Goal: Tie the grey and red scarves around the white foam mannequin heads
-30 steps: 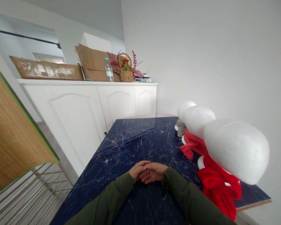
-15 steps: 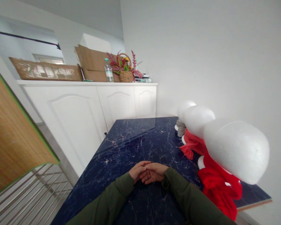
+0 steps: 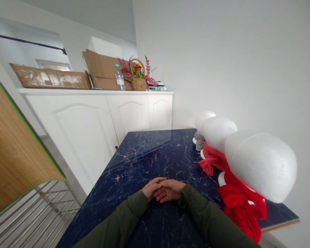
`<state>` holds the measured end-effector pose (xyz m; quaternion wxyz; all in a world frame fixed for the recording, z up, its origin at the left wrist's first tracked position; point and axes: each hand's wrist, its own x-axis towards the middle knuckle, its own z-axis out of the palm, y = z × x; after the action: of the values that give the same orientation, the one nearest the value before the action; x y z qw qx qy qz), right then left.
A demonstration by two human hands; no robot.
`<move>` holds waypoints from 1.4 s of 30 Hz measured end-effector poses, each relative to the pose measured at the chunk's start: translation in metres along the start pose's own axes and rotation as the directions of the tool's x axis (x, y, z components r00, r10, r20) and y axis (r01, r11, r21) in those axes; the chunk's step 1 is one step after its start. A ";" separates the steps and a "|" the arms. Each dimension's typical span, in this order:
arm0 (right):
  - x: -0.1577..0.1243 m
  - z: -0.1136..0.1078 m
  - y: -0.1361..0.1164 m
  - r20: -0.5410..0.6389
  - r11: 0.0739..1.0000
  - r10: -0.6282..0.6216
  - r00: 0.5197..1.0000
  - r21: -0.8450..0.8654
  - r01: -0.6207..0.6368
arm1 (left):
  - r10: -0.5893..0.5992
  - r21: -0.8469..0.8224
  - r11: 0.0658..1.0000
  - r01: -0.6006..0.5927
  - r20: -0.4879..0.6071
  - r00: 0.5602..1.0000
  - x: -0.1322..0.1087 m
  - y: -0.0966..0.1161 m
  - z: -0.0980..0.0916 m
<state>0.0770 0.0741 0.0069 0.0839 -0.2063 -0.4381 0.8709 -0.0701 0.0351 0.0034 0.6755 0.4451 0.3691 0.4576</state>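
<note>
My left hand [image 3: 150, 188] and my right hand [image 3: 171, 189] rest on the dark blue marble table [image 3: 150, 151], folded one over the other with the fingers loosely curled together. Neither holds anything. Dark green sleeves cover both forearms. To the right, along the wall, stand three white foam heads. The nearest head [image 3: 260, 165] wears a red scarf [image 3: 241, 203]. A second red scarf [image 3: 212, 160] wraps the middle head [image 3: 218, 132], and the far head [image 3: 204, 119] has a grey scarf [image 3: 200, 141]. The nearest head is about a forearm's length from my right hand.
A white cabinet [image 3: 98, 117] stands beyond the table, carrying cardboard boxes [image 3: 103, 69], a water bottle [image 3: 120, 77] and a wicker basket of flowers [image 3: 138, 77]. A bamboo panel [image 3: 12, 148] and a metal rack [image 3: 33, 213] are at the left. A white wall is at the right.
</note>
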 end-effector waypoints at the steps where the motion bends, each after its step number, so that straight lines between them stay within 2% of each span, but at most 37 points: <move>1: 0.000 0.000 0.000 0.006 1.000 -0.002 1.000 0.002 0.002 | 0.002 0.001 1.000 -0.002 -0.001 1.000 0.000 0.000 0.000; 31: -0.002 0.002 0.001 0.018 1.000 -0.012 1.000 -0.004 0.012 | 0.000 -0.023 1.000 0.000 0.017 1.000 0.001 -0.001 -0.002; 34: -0.002 0.006 -0.003 -0.011 1.000 -0.008 1.000 -0.028 0.008 | -0.006 -0.031 0.999 0.006 0.014 1.000 0.000 -0.001 -0.001; 36: -0.001 0.012 -0.007 -0.084 0.998 0.002 0.996 -0.058 -0.007 | -0.009 -0.036 0.999 0.009 0.013 1.000 -0.001 -0.001 0.000; 38: -0.007 0.023 -0.009 -0.236 0.991 -0.007 0.972 -0.132 -0.025 | -0.014 -0.058 0.998 0.016 0.032 0.999 0.000 -0.001 0.000; 39: -0.013 0.030 -0.008 -0.331 0.979 -0.057 0.942 -0.203 -0.013 | -0.019 -0.070 0.997 0.022 0.047 0.999 0.000 0.000 0.000; 40: -0.024 0.038 -0.005 -0.420 0.954 -0.153 0.895 -0.298 0.023 | -0.029 -0.074 0.997 0.033 0.058 0.998 0.001 0.000 0.000; 41: -0.039 0.046 0.001 -0.487 0.911 -0.286 0.825 -0.406 0.076 | -0.046 -0.066 0.997 0.050 0.062 0.997 0.001 0.000 -0.001; 42: -0.059 0.053 0.009 -0.520 0.840 -0.445 0.729 -0.524 0.139 | -0.063 -0.045 0.997 0.066 0.058 0.996 0.001 0.000 -0.002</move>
<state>0.1071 0.0106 0.0448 0.3136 -0.4218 -0.6021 0.6010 -0.0717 0.0361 0.0024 0.7104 0.4296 0.3532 0.4315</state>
